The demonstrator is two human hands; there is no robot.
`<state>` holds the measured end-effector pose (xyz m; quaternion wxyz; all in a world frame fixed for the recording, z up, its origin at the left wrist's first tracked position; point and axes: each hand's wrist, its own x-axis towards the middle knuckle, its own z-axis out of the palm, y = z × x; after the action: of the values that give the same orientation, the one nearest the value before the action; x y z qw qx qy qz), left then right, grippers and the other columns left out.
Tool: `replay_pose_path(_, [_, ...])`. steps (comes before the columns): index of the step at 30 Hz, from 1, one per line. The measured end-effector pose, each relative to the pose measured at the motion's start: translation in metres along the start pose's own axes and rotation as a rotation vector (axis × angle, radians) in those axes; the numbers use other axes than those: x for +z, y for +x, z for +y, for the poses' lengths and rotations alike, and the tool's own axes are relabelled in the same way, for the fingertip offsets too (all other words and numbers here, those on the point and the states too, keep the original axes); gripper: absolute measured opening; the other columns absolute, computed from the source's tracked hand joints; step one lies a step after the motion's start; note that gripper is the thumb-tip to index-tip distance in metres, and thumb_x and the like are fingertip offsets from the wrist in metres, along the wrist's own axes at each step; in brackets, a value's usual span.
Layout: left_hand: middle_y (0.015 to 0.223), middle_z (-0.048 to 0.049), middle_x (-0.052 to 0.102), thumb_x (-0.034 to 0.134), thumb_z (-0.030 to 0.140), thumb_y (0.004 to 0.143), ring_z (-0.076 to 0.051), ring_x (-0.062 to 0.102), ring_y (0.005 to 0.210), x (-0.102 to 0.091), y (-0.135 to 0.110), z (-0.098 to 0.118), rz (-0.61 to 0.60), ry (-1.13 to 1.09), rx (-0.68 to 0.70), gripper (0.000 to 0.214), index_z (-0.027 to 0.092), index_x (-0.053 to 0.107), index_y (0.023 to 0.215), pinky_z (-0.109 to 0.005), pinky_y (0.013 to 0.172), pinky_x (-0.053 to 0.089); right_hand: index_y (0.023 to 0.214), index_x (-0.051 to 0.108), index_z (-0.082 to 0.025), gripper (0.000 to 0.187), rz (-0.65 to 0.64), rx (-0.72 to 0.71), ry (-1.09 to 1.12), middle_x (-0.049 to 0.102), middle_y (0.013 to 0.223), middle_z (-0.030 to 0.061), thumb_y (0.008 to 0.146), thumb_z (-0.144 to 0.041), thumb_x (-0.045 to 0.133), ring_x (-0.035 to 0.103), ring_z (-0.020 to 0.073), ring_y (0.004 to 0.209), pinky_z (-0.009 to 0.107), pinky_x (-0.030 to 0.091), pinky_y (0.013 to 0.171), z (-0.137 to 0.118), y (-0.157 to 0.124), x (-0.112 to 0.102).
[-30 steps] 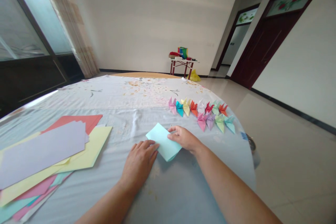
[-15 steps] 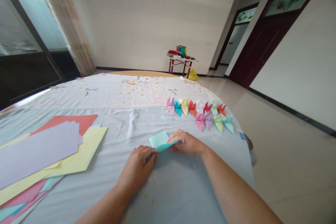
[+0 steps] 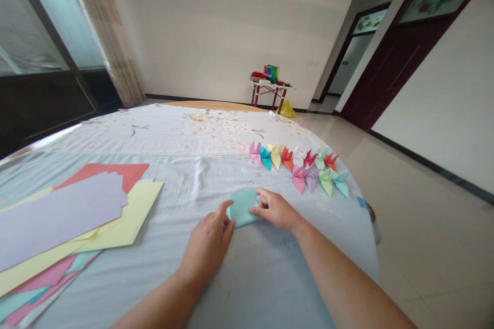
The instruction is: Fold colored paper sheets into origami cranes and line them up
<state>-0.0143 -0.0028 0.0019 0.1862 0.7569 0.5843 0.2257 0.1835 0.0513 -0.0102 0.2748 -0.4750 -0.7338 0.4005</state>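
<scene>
Head view: green paper (image 3: 243,207) on desk (image 3: 266,277), my right hand (image 3: 280,209) pinching its right edge, left hand (image 3: 210,232) curled at its left, grip unclear. Lies between, neither nearer; long axis uncertain.

Our cloth-covered table (image 3: 266,277) bears paper sheets (image 3: 69,213) toward its left edge, origami birds (image 3: 309,158) near its right, turquoise paper (image 3: 243,207) between.

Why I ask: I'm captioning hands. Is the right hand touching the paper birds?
No, the right hand is on the teal paper, apart from the paper birds.
</scene>
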Motion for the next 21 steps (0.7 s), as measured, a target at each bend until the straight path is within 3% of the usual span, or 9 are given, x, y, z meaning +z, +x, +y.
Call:
replay_pose_path(3, [0.091, -0.0061, 0.061, 0.034, 0.027, 0.086, -0.019, 0.055, 0.088, -0.003, -0.003, 0.005, -0.053, 0.169, 0.090, 0.030, 0.021, 0.055, 0.107, -0.031, 0.080, 0.040, 0.119, 0.045, -0.013, 0.052, 0.011, 0.010, -0.054, 0.048, 0.060, -0.0058, 0.074, -0.032, 0.060, 0.046, 0.0089, 0.055, 0.020, 0.035, 0.054, -0.003, -0.002, 0.001])
replay_pose_path(7, [0.090, -0.0070, 0.059, 0.035, 0.029, 0.086, -0.021, 0.053, 0.087, -0.006, -0.007, 0.011, -0.084, 0.269, 0.134, 0.031, 0.021, 0.059, 0.103, -0.032, 0.079, 0.041, 0.127, 0.041, -0.012, 0.056, 0.024, 0.005, -0.143, 0.052, 0.063, -0.0043, 0.075, -0.029, 0.056, 0.049, 0.0101, 0.059, 0.021, 0.037, 0.059, -0.007, -0.003, 0.003])
replay_pose_path(12, [0.090, -0.0066, 0.057, 0.039, 0.031, 0.085, -0.021, 0.052, 0.086, -0.005, -0.009, 0.013, -0.067, 0.275, 0.131, 0.027, 0.024, 0.063, 0.096, -0.033, 0.078, 0.042, 0.127, 0.042, -0.014, 0.055, 0.027, -0.007, -0.211, 0.054, 0.065, -0.0037, 0.075, -0.028, 0.056, 0.050, 0.0106, 0.061, 0.022, 0.038, 0.061, -0.010, -0.004, 0.004])
replay_pose_path(18, [0.113, -0.0077, 0.057, 0.037, 0.033, 0.087, -0.023, 0.048, 0.102, -0.005, -0.007, 0.010, -0.022, 0.246, 0.152, 0.030, 0.023, 0.064, 0.094, -0.037, 0.085, 0.038, 0.126, 0.043, -0.013, 0.054, 0.027, -0.003, -0.236, 0.054, 0.065, -0.0033, 0.075, -0.028, 0.056, 0.050, 0.0108, 0.062, 0.021, 0.038, 0.061, -0.013, -0.005, 0.004])
replay_pose_path(21, [0.108, -0.0045, 0.061, 0.033, 0.035, 0.088, -0.023, 0.049, 0.101, -0.008, -0.004, 0.010, -0.023, 0.247, 0.150, 0.034, 0.025, 0.065, 0.088, -0.040, 0.084, 0.036, 0.126, 0.043, -0.014, 0.055, 0.033, -0.001, -0.257, 0.054, 0.066, -0.0030, 0.075, -0.028, 0.056, 0.051, 0.0110, 0.062, 0.021, 0.037, 0.061, -0.014, -0.004, 0.005])
